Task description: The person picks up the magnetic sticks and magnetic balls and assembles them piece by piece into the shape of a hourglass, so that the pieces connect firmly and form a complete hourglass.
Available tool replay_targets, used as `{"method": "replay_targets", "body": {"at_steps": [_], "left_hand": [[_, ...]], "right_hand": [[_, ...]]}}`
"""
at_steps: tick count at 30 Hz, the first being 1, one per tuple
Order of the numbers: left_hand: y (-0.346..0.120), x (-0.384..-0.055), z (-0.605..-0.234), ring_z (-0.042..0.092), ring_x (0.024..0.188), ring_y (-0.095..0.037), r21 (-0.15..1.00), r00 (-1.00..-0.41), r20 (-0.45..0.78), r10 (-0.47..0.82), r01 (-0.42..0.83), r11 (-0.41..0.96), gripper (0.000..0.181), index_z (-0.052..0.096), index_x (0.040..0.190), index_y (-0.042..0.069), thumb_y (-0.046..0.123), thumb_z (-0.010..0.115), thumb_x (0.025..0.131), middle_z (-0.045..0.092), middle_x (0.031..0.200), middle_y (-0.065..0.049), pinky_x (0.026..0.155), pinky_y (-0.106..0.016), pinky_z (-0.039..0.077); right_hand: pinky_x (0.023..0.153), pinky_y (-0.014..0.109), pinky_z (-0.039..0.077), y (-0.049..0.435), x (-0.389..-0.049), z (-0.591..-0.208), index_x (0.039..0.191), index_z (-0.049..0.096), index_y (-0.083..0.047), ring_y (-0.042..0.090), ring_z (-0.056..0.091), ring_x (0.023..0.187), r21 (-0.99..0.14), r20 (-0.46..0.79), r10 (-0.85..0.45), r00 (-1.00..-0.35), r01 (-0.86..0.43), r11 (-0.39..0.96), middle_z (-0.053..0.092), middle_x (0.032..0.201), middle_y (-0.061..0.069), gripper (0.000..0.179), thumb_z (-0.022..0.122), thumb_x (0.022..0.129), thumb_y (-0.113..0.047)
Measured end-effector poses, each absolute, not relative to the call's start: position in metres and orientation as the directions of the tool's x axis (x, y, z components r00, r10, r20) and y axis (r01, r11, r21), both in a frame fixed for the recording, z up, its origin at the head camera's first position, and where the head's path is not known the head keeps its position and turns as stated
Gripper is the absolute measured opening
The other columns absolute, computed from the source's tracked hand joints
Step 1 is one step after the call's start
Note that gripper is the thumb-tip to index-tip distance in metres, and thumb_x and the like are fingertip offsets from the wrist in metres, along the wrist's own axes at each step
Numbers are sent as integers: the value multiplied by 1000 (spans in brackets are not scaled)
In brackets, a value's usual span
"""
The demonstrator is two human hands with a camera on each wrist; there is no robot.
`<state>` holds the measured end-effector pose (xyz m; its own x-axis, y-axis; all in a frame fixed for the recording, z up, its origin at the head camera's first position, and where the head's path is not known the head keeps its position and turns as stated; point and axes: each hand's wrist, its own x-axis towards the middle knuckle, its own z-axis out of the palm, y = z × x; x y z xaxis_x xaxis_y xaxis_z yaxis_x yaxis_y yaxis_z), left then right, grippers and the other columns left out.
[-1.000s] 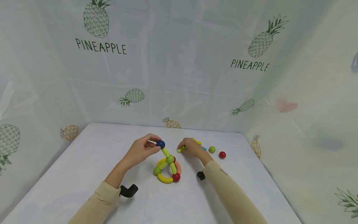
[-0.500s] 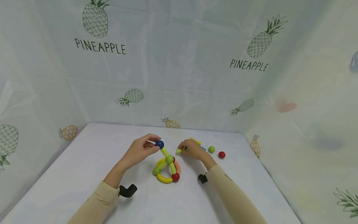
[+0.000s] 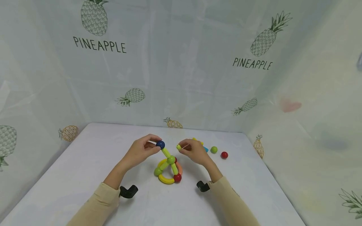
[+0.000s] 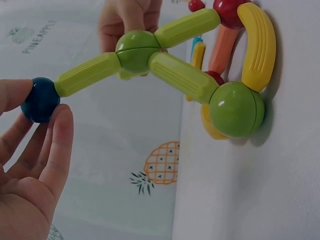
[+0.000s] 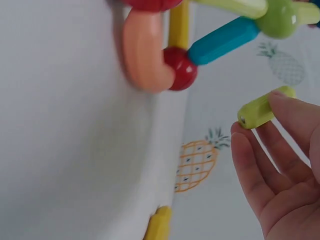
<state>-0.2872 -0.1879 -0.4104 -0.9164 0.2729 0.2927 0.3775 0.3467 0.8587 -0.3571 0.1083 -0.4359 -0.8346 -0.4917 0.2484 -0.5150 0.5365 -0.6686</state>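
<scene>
Between thumb and fingertips, my left hand (image 3: 139,153) pinches a dark blue ball (image 4: 41,100). The ball tops a lime stick (image 4: 87,74) that slants up from a green ball (image 3: 171,159). Below that, two lime sticks and a teal stick (image 5: 225,40) run down to a ring on the table. Curved yellow pieces (image 3: 166,179), a salmon curved piece (image 5: 142,50), red balls (image 3: 177,178) and a green ball (image 4: 237,109) form this ring. My right hand (image 3: 196,152) pinches a short lime stick (image 5: 257,111), right of the structure and apart from it.
Behind and right of my right hand lie a loose yellow stick (image 3: 202,143) and a blue piece (image 3: 205,149), partly hidden. Farther right sit a loose green ball (image 3: 214,149) and a red ball (image 3: 224,155). Printed curtains (image 3: 181,78) stand around the white table (image 3: 158,204).
My right hand has raised the lime stick and brought it slightly left, nearer the blue ball. The left hand keeps its pinch on the ball, almost still.
</scene>
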Motion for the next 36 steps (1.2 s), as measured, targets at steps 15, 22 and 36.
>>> {"method": "replay_targets", "body": {"at_steps": [15,22,36], "left_hand": [[-191,-286,-407,72,107,-18,858,-918,286,277,373,352,34,66,132,22,28,77,100,67,132,-5,92,-33,61],[-192,-288,-408,72,107,-18,858,-917,284,282,374,353,35,66,132,22,29,77,100,67,131,-5,92,-33,61],[-191,-288,-408,72,106,-18,857,-917,282,282,373,355,35,66,132,21,27,77,100,67,131,-5,91,-33,61]], "right_hand": [[90,28,60,90,-317,-412,121,74,-19,8,72,101,-702,325,-471,-820,-543,461,75,109,-9,22,78,99,-19],[89,27,60,86,-313,-411,119,73,-20,8,72,96,-718,348,-473,-809,-555,421,75,107,-9,22,79,98,-17],[88,25,61,81,-310,-414,121,71,-19,8,73,96,-739,336,-486,-807,-546,395,75,107,-8,23,78,99,-18]]}}
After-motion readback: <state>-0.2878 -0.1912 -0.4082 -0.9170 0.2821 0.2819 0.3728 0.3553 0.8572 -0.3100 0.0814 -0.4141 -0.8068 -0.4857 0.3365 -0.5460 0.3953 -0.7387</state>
